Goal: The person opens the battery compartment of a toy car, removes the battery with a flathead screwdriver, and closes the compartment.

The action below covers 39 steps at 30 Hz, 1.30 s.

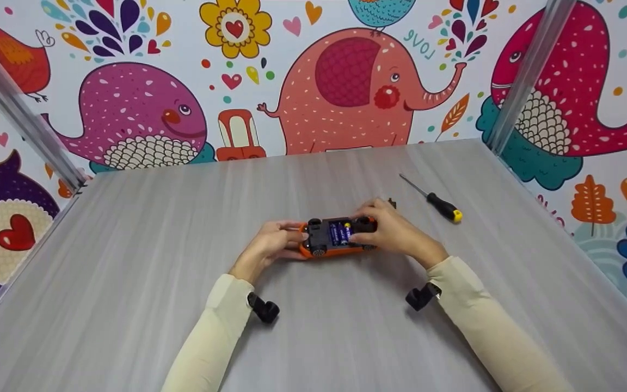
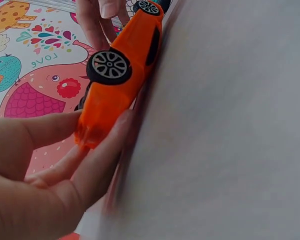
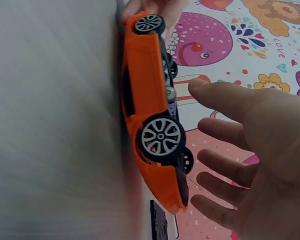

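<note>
The orange toy car [image 1: 336, 237] lies upside down in the middle of the table [image 1: 128, 245], its dark underside up so the open battery bay and its blue batteries [image 1: 340, 231] face the person. The left hand [image 1: 270, 246] pinches the car's left end between thumb and fingers, which steadies it on its roof (the wrist view shows the grip plainly). The right hand [image 1: 387, 228] hovers over the right end with fingers spread and relaxed, holding nothing. A screwdriver [image 1: 433, 200] with a black and yellow handle lies apart, to the far right.
</note>
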Motion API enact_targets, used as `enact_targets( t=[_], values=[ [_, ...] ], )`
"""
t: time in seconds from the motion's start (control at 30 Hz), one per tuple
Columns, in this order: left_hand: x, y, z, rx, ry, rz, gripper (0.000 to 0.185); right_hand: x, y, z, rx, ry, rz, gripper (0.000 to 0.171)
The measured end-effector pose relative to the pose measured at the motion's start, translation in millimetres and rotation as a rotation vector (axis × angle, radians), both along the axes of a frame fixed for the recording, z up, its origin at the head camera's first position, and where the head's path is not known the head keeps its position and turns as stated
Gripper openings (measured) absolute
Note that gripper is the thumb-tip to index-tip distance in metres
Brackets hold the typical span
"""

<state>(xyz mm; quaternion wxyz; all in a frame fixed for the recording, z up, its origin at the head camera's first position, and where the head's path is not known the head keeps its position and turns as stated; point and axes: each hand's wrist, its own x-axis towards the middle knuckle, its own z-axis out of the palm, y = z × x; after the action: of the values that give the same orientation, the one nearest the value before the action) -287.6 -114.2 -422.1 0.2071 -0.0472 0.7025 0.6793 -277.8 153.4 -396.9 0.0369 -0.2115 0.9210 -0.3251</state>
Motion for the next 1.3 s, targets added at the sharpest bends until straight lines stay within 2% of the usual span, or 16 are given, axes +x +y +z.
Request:
enact_targets(
  t=[0.3,0.53,0.97,1.3],
  values=[
    [0.6,-1.0,-1.1,0.003,0.004,-0.009,0.047,2.9,-5.3,-3.8,0.107,0.034,0.005,0.049],
    [0.2,0.0,-1.2,0.009,0.009,-0.014,0.048,3.7,-7.2,-6.2,0.185,0.098,0.031,0.049],
    [-0.5,0.7,-0.6,0.014,0.009,-0.018,0.048,4.8,-7.5,-7.2,0.168,0.137,0.062,0.039],
    [0.4,1.2,-1.1,0.027,-0.011,-0.014,0.048,6.6,-6.4,-3.4,0.137,0.113,0.088,0.037]
  ],
)
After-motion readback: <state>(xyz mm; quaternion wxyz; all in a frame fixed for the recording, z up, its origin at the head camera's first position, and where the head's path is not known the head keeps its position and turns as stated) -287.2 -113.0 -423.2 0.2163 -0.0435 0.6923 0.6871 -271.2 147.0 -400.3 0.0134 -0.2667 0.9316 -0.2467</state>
